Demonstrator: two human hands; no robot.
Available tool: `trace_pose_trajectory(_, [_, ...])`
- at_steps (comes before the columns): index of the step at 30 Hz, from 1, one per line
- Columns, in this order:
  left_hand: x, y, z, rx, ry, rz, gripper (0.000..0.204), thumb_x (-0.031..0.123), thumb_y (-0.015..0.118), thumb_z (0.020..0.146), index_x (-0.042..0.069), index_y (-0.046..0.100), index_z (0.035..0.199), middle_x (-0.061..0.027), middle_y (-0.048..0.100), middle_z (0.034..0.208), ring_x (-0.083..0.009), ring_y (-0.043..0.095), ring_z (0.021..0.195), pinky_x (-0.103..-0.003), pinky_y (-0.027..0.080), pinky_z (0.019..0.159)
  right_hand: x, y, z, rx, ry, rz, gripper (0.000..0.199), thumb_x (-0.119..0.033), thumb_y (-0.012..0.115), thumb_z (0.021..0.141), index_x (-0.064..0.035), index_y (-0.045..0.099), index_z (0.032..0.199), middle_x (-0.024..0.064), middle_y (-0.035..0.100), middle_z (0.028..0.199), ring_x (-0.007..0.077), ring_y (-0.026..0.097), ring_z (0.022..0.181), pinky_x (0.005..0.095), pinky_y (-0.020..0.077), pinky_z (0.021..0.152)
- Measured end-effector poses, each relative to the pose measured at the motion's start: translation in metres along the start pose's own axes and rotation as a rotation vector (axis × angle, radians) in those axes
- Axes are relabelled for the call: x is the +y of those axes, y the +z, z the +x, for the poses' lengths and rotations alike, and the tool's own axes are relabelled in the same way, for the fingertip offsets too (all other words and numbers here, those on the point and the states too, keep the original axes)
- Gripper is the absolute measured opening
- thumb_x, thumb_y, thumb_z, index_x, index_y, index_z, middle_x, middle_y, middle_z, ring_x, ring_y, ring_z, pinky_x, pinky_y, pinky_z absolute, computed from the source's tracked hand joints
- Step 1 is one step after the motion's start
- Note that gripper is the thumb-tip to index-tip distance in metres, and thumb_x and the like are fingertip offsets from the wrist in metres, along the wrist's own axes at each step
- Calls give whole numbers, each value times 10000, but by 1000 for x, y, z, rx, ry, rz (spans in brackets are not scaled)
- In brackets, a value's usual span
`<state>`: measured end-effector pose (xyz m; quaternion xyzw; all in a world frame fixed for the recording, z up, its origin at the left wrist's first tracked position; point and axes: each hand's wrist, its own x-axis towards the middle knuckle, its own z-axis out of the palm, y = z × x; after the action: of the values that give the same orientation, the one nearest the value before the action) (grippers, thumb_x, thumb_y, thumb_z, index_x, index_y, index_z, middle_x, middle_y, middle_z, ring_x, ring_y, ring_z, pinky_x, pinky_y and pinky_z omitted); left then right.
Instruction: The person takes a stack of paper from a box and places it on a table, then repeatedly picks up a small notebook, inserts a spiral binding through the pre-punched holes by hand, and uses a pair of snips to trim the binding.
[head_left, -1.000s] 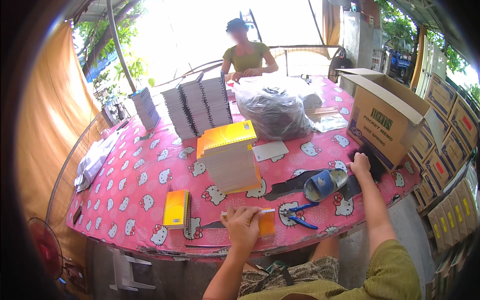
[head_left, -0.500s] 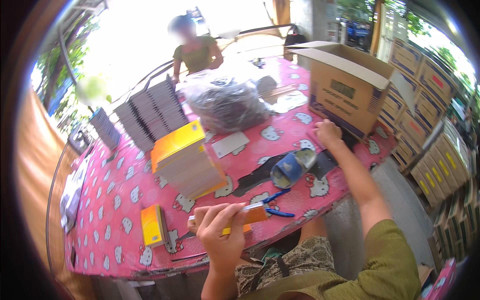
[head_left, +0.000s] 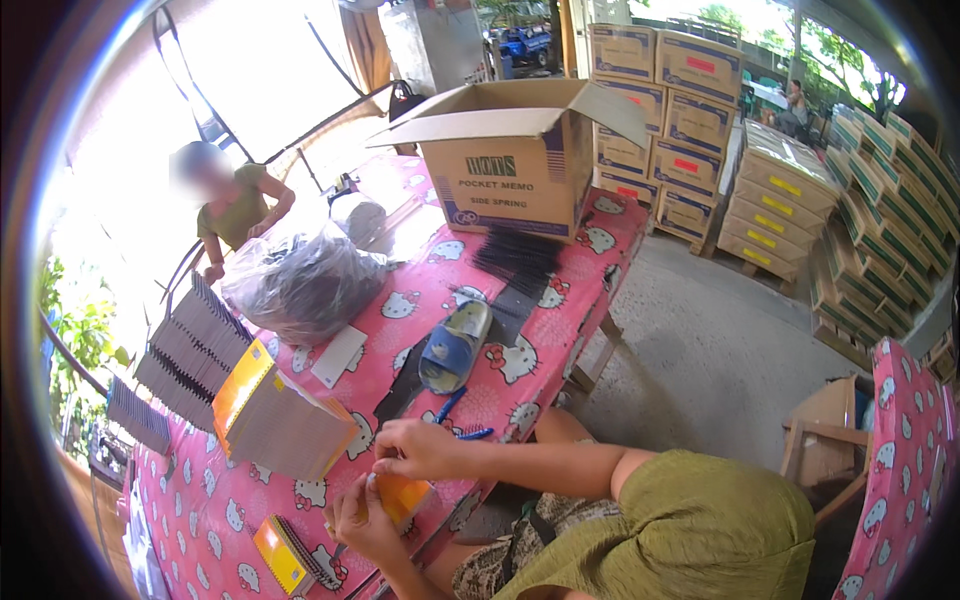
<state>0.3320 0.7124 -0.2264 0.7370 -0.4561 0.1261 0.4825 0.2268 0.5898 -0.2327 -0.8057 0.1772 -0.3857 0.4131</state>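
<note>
My left hand (head_left: 362, 518) grips a small memo pad (head_left: 404, 496) with an orange cover, low over the near edge of the table. Right above it, my right hand (head_left: 418, 450) is pinched closed at the pad's upper edge; whatever its fingertips hold is too small to make out. A spiral-bound yellow memo pad (head_left: 284, 556) lies to the left. Beyond it stands a tall stack of unbound pads (head_left: 290, 425) with yellow-orange covers. Blue-handled pliers (head_left: 452, 404) lie partly hidden behind my right hand, near a blue slipper (head_left: 452, 350).
Black spiral coils (head_left: 515, 260) lie before an open cardboard box (head_left: 500, 170). A plastic bag of dark items (head_left: 305, 285), a white card (head_left: 339, 356) and stacked bound pads (head_left: 190, 335) occupy the far side. Another person (head_left: 240, 205) stands there. Stacked cartons (head_left: 700, 120) are at the right.
My right hand has come back from beside the cardboard box to the pad in my left hand. The view has turned right, uncovering the pile of black coils.
</note>
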Motion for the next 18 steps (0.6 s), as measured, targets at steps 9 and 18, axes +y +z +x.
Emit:
trace_pose_trajectory(9, [-7,-1,-1,-29,-37,-51,142,158,749,730,73,728,841,-31,674,789,-193,557,786,-327,414,787,5,-12,27,-152,143,65,195,-115,770,671,12,652,761,119,630,741,205,631,700,297,495,625])
trace_pose_trajectory(18, [-9,-1,4,-4,31,-17,136,162,755,719,92,738,835,-14,672,776,-180,562,786,-333,396,792,23,-13,33,-326,247,342,206,-122,736,749,13,713,903,95,701,785,90,627,696,246,506,644])
